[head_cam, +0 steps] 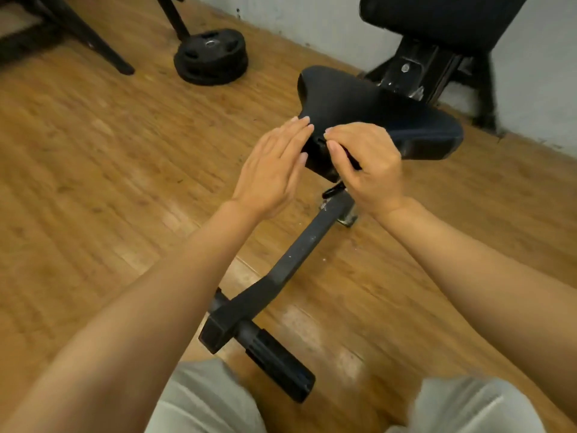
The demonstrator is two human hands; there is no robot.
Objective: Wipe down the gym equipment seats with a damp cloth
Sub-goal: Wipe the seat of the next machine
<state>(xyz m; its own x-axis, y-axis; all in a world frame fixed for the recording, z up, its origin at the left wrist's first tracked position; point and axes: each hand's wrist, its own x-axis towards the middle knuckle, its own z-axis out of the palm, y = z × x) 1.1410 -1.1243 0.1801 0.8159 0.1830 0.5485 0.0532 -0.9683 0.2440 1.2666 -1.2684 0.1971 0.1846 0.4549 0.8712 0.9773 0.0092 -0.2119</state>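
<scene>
Your left hand [271, 170] lies flat, fingers straight together, against the black seat [374, 120]; your right hand [365, 164] has its fingers curled, pinching the seat's near edge.

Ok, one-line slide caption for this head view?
Left hand flat against the black padded seat, right hand pinching something dark at its near end, above a wooden floor.

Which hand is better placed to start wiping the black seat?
Probably the right hand: its fingers are curled round something dark, possibly the cloth, at the seat front edge. The left hand lies flat, holding nothing.
</scene>
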